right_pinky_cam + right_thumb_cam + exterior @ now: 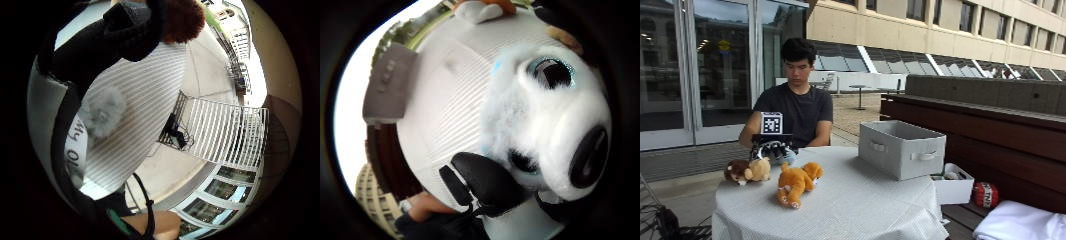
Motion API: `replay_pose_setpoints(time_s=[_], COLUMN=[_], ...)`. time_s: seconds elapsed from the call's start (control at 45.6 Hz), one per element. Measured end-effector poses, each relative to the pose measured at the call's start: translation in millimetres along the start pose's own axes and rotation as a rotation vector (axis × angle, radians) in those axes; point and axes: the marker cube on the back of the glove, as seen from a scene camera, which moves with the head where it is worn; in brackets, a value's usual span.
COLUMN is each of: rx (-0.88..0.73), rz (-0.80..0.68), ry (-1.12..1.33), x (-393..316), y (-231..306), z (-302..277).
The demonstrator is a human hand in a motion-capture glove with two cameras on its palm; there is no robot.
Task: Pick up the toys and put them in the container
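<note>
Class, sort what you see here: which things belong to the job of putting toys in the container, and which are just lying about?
Belongs to the job:
white plush dog, gripped by the gloved right hand
brown plush toy
orange plush toy
grey fabric bin

Just lying about:
small white box beside the table
red ball

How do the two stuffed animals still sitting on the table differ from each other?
The orange plush dog is one bright colour all over; the tan plush lion has a dark brown mane. The dog looks bigger and longer, stretched towards the table's front edge; the lion looks smaller and rounder, beside the gloved right hand. Both are soft toys on the white tablecloth, outside the grey fabric container.
</note>
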Motion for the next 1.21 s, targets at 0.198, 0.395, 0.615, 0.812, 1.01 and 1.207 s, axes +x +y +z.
replay_pose_setpoints(time_s=[0.198,0.395,0.615,0.812,1.01,1.207], rx=[0.071,0.091,0.16,-0.029,0.052,0.074], rz=[0.066,0.025,0.019,-0.044,0.061,0.054], ry=[0.015,0.014,0.04,0.01,-0.007,-0.014], x=[-6,-7,-13,-18,-46,-92], y=[8,13,3,-21,-52,-91], z=[14,13,2,-35,-137,-254])
